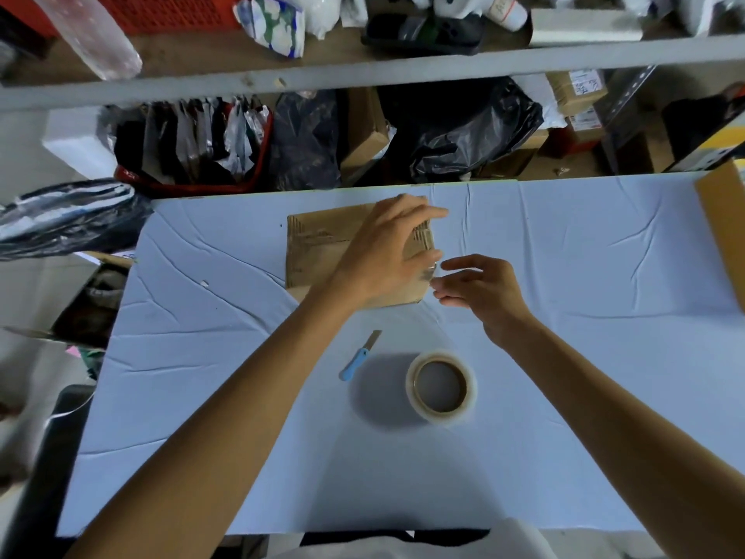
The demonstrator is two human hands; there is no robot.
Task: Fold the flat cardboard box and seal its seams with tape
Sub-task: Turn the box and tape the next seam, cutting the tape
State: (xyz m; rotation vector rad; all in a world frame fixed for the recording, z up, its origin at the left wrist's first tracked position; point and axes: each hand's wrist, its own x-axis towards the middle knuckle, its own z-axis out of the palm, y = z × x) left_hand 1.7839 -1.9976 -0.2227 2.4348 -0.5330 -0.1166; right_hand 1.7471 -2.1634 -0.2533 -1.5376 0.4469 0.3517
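Clear tape roll point(440, 387) and a blue knife point(358, 359) lie close by on the surface point(201, 397), easy to grab. Farther off, the left hand point(387, 252) presses open fingers point(423, 213) on the cardboard box point(318, 248) so it stays put. Right hand point(479, 292) pinches what looks like a tape piece point(431, 274) at its corner.

A counter point(564, 357) draped in a creased pale-blue cloth is filling most of the view. Behind it a grey metal shelf point(403, 70) is running across — black plastic bags point(463, 131), brown cartons point(576, 90) and a red basket point(169, 10) are crowding it. At the left, a dark bag point(60, 215) is slumping beside the counter — soft, even light is falling throughout.
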